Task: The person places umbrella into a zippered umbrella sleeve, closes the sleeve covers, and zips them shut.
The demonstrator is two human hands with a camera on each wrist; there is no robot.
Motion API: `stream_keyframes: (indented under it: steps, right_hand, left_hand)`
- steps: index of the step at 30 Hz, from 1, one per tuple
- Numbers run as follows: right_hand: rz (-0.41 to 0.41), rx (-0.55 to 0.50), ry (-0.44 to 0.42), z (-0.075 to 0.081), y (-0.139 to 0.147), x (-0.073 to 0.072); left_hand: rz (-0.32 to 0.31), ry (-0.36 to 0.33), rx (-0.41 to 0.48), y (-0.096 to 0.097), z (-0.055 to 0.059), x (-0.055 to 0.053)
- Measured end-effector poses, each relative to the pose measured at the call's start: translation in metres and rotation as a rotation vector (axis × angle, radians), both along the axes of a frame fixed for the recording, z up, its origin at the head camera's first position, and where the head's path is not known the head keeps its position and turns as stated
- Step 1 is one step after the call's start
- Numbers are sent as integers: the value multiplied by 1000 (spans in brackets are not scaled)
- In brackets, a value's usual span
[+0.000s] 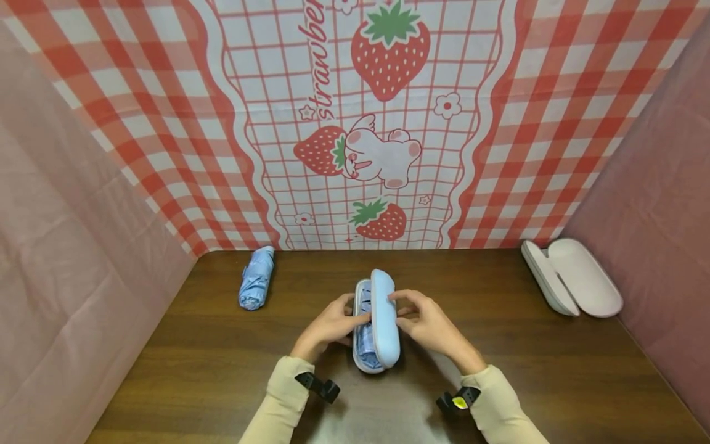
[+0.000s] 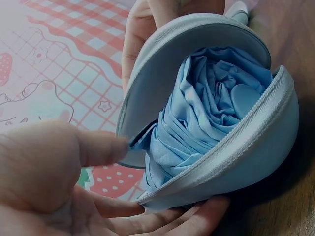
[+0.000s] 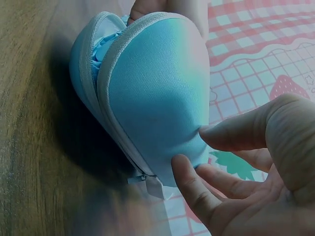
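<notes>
A light blue zippered case stands partly open in the middle of the table, its lid tilted up. Inside lies a folded blue umbrella with gathered fabric and a round end. My left hand holds the case's lower half, fingers along its outer side and thumb at a dark-edged flap of the umbrella's fabric. On the other side, my right hand grips the lid with thumb and fingertips. A zipper pull hangs at the case's edge in the right wrist view.
Another folded blue umbrella lies at the back left of the wooden table. An open white case sits at the back right, near the pink side cloth. A strawberry-print cloth hangs behind the table.
</notes>
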State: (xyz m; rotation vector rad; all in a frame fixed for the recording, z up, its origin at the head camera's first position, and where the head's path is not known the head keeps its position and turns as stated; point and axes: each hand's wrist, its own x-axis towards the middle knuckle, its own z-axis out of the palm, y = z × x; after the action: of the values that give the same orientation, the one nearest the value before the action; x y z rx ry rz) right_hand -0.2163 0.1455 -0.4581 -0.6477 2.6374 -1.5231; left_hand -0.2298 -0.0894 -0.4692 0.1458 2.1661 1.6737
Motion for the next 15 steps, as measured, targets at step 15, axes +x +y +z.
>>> stream_keyframes:
  steps: [15]
  right_hand:
    - [46, -21, -10, -3, -5, 1]
  left_hand:
    - [75, -109, 91, 1, 4, -2]
